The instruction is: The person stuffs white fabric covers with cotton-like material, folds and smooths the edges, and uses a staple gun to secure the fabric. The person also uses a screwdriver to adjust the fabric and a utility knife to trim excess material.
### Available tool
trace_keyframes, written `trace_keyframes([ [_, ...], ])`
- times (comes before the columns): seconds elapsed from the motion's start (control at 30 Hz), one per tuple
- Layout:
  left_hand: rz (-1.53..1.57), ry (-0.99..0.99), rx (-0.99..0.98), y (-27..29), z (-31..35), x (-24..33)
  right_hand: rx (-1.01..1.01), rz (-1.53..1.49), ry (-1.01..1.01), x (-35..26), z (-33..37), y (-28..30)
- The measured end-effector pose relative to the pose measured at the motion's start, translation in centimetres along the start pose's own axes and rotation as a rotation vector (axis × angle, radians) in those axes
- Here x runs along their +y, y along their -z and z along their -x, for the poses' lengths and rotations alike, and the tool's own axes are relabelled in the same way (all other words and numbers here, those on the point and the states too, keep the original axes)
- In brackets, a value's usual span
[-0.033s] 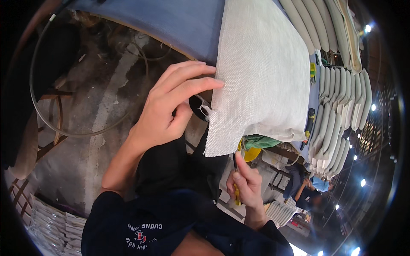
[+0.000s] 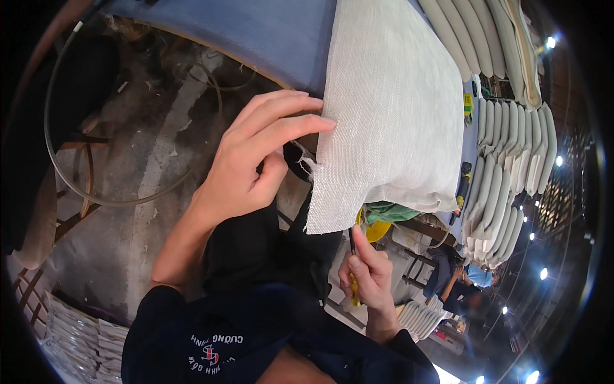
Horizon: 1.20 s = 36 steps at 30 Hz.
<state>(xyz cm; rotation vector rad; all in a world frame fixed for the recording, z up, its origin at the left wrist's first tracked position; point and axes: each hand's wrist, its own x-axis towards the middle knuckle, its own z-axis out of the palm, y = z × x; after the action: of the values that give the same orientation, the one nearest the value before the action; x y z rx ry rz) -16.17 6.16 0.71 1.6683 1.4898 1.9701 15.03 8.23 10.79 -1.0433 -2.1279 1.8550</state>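
A pale grey woven fabric cover (image 2: 396,102), stretched over a padded panel, lies before me, with a loose flap and frayed edge hanging toward my lap. My left hand (image 2: 249,153) reaches to its left edge, fingers stretched out and apart, fingertips resting on the cloth. Below the flap's lower right corner, my right hand (image 2: 369,275) is closed round a slim black-and-yellow hand tool (image 2: 355,294). Its dark upper end meets the flap's edge; the tip is hidden, so I cannot tell its exact kind.
Under the panel is a blue-grey tabletop (image 2: 256,32). Yellow-and-black tools (image 2: 464,185) lie along its right side, near rows of stacked padded panels (image 2: 511,147). A yellow container (image 2: 376,232) with green cloth (image 2: 390,211) sits below. A hose (image 2: 54,153) loops at left; people (image 2: 464,294) work farther off.
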Motion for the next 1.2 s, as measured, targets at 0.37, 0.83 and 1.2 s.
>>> trace_keyframes([
  [0.37,0.059,0.140,0.006,-0.4,-0.8,0.8,0.065,0.008,-0.058,-1.7,-0.2,-1.6],
  [0.83,-0.020,0.007,-0.020,0.1,-0.1,0.6,-0.026,0.435,-0.087,-5.6,-0.8,1.1],
  [1.2,0.065,0.002,0.093,-1.5,0.8,0.1,0.090,0.195,-0.174,-4.3,2.3,-0.7],
])
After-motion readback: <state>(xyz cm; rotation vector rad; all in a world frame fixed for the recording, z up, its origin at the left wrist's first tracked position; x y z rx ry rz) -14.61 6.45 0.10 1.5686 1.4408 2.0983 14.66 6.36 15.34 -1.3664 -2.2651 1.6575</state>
